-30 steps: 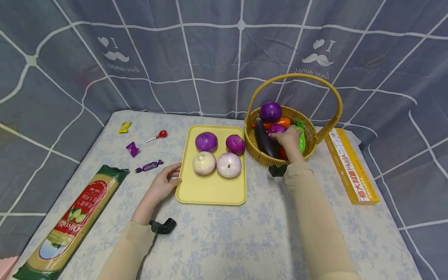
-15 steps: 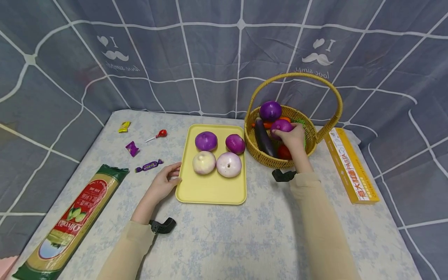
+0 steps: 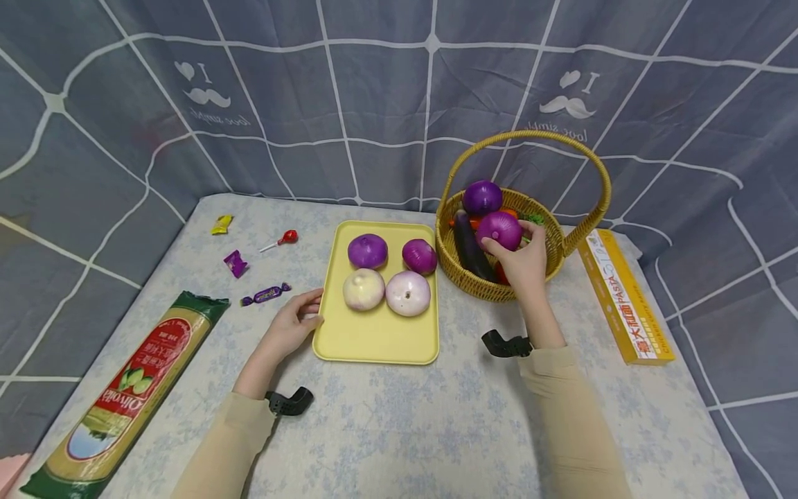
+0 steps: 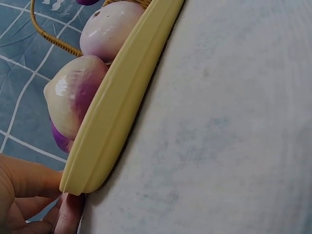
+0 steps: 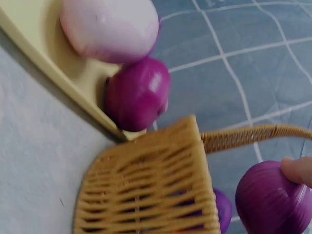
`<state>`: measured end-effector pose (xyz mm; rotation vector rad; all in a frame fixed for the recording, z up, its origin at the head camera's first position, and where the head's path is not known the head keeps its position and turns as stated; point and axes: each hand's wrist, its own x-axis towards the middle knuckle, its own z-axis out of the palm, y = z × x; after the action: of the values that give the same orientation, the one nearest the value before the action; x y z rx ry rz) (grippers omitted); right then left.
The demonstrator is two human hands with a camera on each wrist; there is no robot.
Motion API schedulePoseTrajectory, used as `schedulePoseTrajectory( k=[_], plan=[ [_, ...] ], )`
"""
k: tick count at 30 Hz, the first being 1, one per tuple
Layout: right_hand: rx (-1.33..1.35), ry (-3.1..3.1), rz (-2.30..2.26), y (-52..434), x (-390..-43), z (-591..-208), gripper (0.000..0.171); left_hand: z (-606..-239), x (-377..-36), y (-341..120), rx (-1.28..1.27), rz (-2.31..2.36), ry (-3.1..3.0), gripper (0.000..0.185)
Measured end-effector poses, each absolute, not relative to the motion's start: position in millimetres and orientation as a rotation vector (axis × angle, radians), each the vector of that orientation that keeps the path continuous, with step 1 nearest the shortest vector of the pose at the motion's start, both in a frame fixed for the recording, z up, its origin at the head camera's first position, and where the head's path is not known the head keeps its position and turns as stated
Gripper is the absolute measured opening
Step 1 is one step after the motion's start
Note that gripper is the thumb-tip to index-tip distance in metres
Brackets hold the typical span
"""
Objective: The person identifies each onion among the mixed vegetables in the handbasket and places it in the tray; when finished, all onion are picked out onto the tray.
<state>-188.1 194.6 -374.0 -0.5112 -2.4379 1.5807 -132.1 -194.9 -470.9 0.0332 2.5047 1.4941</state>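
My right hand holds a red onion between thumb and fingers, over the wicker basket. In the right wrist view, one fingertip rests on the onion, above the basket rim. My left hand holds the left edge of a yellow tray; the left wrist view has its fingers at the tray's corner. On the tray are a purple round vegetable, a smaller red onion and two pale purple-white round vegetables, one on the left and one on the right.
Inside the basket lie an eggplant, another purple round vegetable and partly hidden orange and red pieces. Its tall handle arches overhead. A pasta box stands right; a spaghetti bag, wrapped candies and a lollipop lie left.
My right hand has lifted the red onion up from among the basket's vegetables and drawn slightly back toward me. The left hand and the tray stay in place.
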Motion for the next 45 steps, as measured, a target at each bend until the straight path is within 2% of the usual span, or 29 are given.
schedulePoseTrajectory(
  k=[8,24,37,45],
  plan=[
    [-0.323,-2.251,1.77,176.0,-167.0,-377.3,0.08,-471.0,-131.3,-195.5,0.029,1.495,2.509,0.057],
    [-0.109,-2.343,1.906,138.1,-125.4,-387.2,0.079,-471.7,-129.6,-195.4,0.018,1.497,2.501,0.058],
    [0.202,-2.459,2.022,102.3,-99.5,-413.2,0.078,-470.9,-130.2,-195.5,0.026,1.514,2.498,0.058],
    [0.294,-2.575,2.029,75.8,-90.8,-427.2,0.074,-471.6,-131.4,-196.0,0.04,1.512,2.508,0.057]
  ],
)
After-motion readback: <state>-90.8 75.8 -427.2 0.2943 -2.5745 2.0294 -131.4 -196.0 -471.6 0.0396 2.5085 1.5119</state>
